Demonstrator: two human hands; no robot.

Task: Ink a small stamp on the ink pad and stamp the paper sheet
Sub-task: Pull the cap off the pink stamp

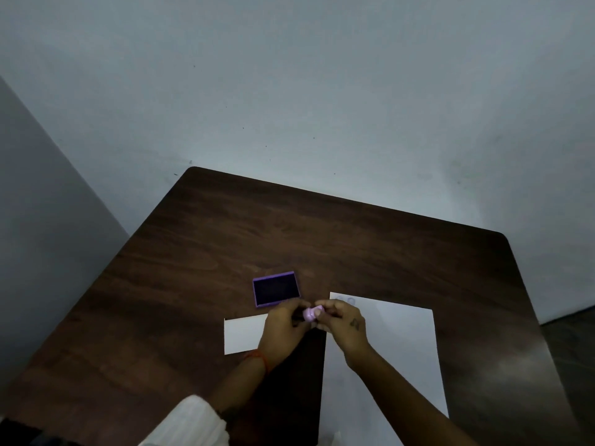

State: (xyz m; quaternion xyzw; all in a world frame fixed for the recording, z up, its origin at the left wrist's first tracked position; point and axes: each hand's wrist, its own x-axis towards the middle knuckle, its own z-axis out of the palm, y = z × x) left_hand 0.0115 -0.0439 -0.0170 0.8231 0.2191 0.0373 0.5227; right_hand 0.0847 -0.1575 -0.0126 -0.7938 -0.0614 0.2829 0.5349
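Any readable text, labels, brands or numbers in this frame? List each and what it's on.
None readable.
Large paper sheet: faint marks near its top left corner, too blurred to read.
Right hand: small dark mark on its back, too small to read.
Ink pad, small stamp, smaller white sheet: no text visible.

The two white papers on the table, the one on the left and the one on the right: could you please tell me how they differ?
The left paper is much smaller than the right paper. The left paper's visible part looks blank, while the right paper shows faint marks near its far left corner. The left paper lies just in front of the ink pad; the right paper lies off to the pad's right. Both are white, lie flat on the table, and are partly covered by the hands.
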